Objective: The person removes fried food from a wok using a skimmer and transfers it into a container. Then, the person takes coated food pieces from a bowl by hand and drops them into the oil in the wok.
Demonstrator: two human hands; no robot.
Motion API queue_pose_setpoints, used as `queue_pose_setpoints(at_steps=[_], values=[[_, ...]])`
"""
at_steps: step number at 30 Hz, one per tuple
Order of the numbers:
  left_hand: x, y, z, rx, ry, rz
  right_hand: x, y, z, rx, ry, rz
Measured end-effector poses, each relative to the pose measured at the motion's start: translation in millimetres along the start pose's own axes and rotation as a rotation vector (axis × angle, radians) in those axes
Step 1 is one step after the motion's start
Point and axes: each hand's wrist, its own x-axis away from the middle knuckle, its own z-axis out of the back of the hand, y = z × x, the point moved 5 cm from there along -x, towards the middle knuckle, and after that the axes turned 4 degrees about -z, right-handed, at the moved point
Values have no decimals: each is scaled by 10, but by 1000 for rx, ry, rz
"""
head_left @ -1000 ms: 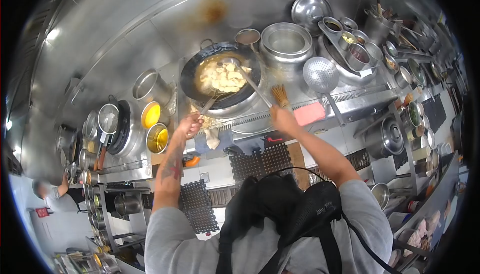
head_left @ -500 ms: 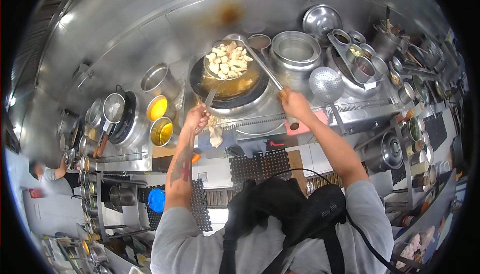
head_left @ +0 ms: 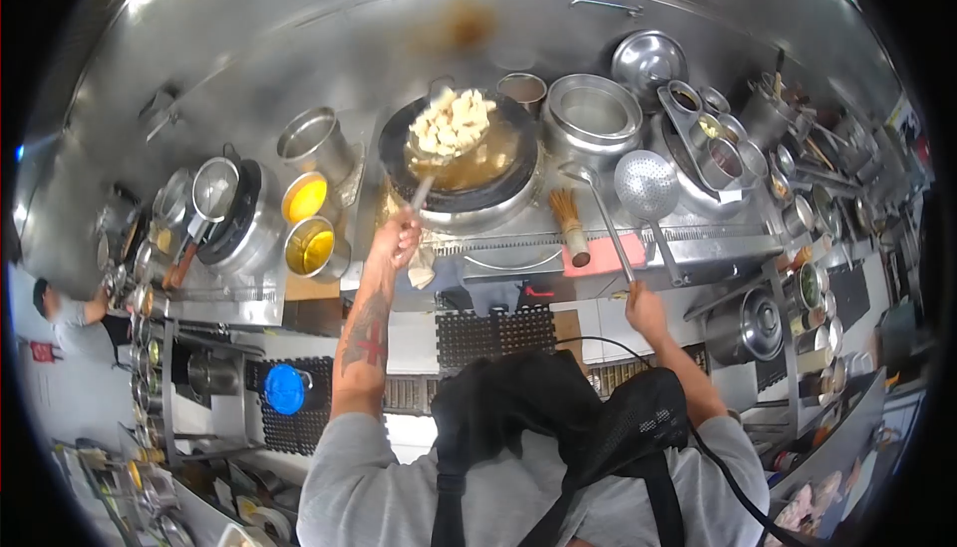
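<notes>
Stainless steel makes up the long desk (head_left: 723, 238) that runs across the view and carries the cookware. Its largest piece at the centre is a black wok (head_left: 396, 158), with brown liquid (head_left: 488, 163) inside. Just to the right of the wok sits a wide pot (head_left: 626, 133) with a round vessel nested in its mouth; a domed lid (head_left: 648, 60) leans upright behind, and a tall pot (head_left: 317, 143) stands to the left of the wok.

Smaller, a perforated skimmer (head_left: 645, 183) lies with its handle toward the front edge. Beside it is a ladle (head_left: 606, 218), slanting from near the wok to past that edge; whether its bowl touches the desk I cannot tell. A strainer (head_left: 423, 193) is over the wok, though its contact with the liquid is unclear. Two metal containers (head_left: 333, 262) with yellow contents stand left of the wok.

A pink cloth (head_left: 606, 251) lies near the front edge, the butt of a bristle brush (head_left: 565, 210) overlapping it.

The left grip (head_left: 397, 236) is clenched around the strainer's handle; the right grip (head_left: 646, 313) grasps the brown end of the ladle's handle.

Smallest are the pale food pieces (head_left: 454, 120), heaped in the strainer.
</notes>
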Motion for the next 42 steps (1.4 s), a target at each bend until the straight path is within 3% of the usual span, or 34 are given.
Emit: queue_pose_setpoints(at_steps=[2, 5, 7, 9, 11, 12, 18, 19, 20, 21, 23, 25, 27, 28, 29, 31, 32, 34, 36, 38, 39, 41, 42], values=[[72, 233, -9, -36, -135, -70, 65, 25, -252, -15, -5, 26], [145, 739, 96, -75, -22, -158, 34, 273, -702, 44, 101, 141], [249, 1145, 141, -88, 63, -192, 101, 79, -554, 113, 175, 169], [247, 1533, 505, -191, 131, -209, 101, -184, -276, 179, 255, 194], [248, 1816, 765, -222, 176, -217, 149, -400, -6, -40, 204, -49], [296, 1965, 810, -187, 251, -270, 152, -533, 52, -35, 204, -38], [-23, 2446, 1379, -99, 335, -412, 98, -1610, 308, -78, 174, 179], [-209, 2416, 1588, 15, 288, -353, 53, -1756, 279, -123, 206, 265], [-336, 2405, 1767, 133, 239, -297, -6, -1889, 223, -194, 76, 250], [-165, 2364, 1626, 126, 271, -319, -17, -2073, 200, -146, 127, 317], [233, 2013, 1389, 189, 254, -325, -54, -2467, 119, -91, 164, 424], [654, 1523, 1497, 211, 104, -279, -73, -2782, -177, -260, -128, 352], [1061, 679, 1766, 84, 2, -235, -51, -3187, -489, -271, -272, 468], [1435, 204, 1780, 28, 169, -119, -8, -3381, -637, -271, -406, 571], [1642, -524, 2359, -65, 201, -87, 22, -3537, -739, -273, -436, 602], [2518, -1837, 3145, -274, 778, 32, 165, -4045, -1110, -103, -662, 786], [3165, -2165, 3069, -446, 1036, 161, 263, -4299, -1295, -95, -739, 895], [4226, -3265, 3388, -413, 1299, 260, 441, -4568, -1687, -86, -994, 967], [5212, -3918, 3153, -928, 1681, 556, 564, -4773, -2288, -69, -1139, 1134], [5807, -4368, 2590, -426, 1950, 560, 739, -4975, -2679, 11, -1334, 1192], [6009, -4585, 2351, -255, 2068, 502, 552, -4877, -3522, 114, -1365, 1150], [6023, -4847, 1870, -192, 2220, 385, 675, -4988, -3599, 275, -1367, 1309], [6003, -4778, 1420, 76, 2268, 164, 857, -4995, -3617, 402, -1322, 1400]])
